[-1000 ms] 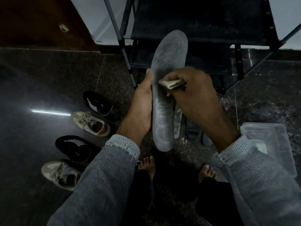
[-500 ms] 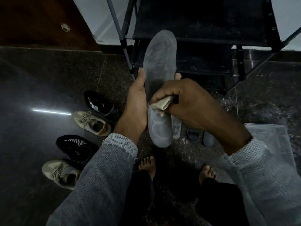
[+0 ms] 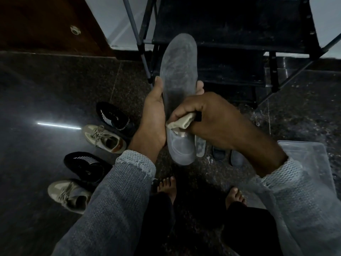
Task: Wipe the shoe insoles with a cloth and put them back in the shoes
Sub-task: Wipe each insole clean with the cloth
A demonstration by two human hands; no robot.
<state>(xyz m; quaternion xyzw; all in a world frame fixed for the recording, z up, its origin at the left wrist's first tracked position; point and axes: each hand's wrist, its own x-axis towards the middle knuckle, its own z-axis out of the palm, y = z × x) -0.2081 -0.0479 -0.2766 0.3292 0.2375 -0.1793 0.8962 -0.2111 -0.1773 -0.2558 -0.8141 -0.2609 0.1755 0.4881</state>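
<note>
A long grey insole stands nearly upright in front of me, toe end up. My left hand grips it from the left side, with fingertips showing behind its right edge. My right hand is closed on a beige cloth pressed against the insole's lower half. Other insoles lie on the floor beneath my right hand, partly hidden. Two black shoes and two beige sneakers sit in a row on the floor at the left.
A black metal shoe rack stands just behind the insole. A clear plastic container rests on the floor at the right. My bare feet stand on the dark speckled floor. A wooden door is at the upper left.
My right hand has slid the cloth down the insole from its middle toward the heel. The insole has shifted a little left and lower.
</note>
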